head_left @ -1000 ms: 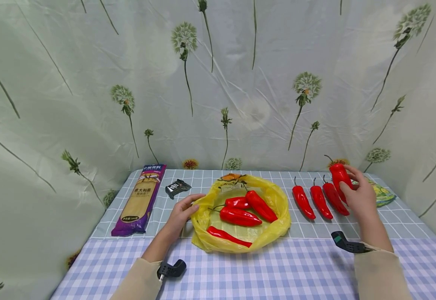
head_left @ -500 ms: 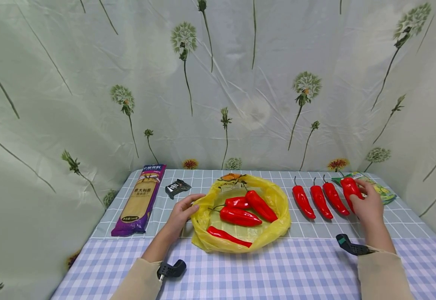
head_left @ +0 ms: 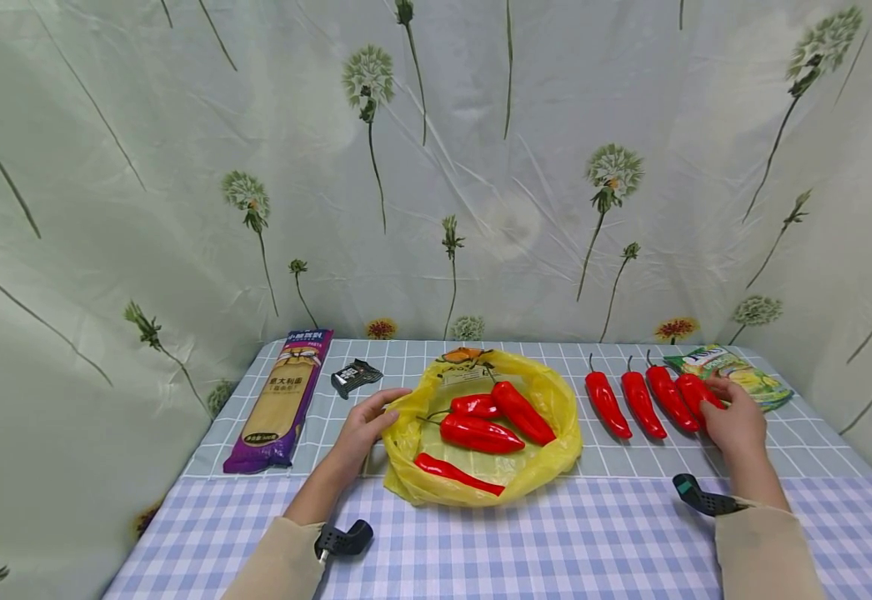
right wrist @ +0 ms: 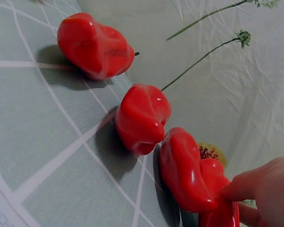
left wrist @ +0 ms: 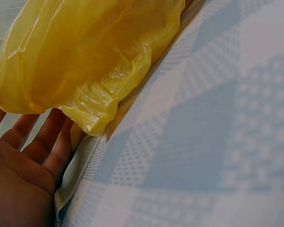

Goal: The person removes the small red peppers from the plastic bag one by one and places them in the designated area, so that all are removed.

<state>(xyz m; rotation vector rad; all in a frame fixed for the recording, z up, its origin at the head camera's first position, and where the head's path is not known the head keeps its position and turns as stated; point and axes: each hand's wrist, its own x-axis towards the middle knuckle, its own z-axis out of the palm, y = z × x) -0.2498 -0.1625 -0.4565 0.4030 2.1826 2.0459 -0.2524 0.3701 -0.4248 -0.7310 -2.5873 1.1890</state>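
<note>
In the head view my left hand (head_left: 362,431) touches the left side of a yellow plastic bag (head_left: 556,475), its fingers fairly straight. The bag's side (left wrist: 94,61) hides the fingertips in the left wrist view. Inside the open bag lie several red peppers (head_left: 481,433). To the right, my right hand (head_left: 736,414) holds a red pepper (head_left: 694,393) low at the table, at the right end of a row. That row's other red peppers (head_left: 605,406) lie side by side, stems pointing away. The right wrist view shows the fingers (right wrist: 241,185) against the held pepper (right wrist: 213,172), beside its neighbour (right wrist: 184,170).
A purple pasta packet (head_left: 286,392) lies at the left, with a small black packet (head_left: 355,377) next to it. Behind my right hand lies a green and yellow bag (head_left: 754,379). A floral curtain (head_left: 436,167) closes off the back of the checked table (head_left: 518,550).
My right hand has moved slightly right and lowered the pepper from above the row to the table at its right end. The left hand and yellow bag have stayed put.
</note>
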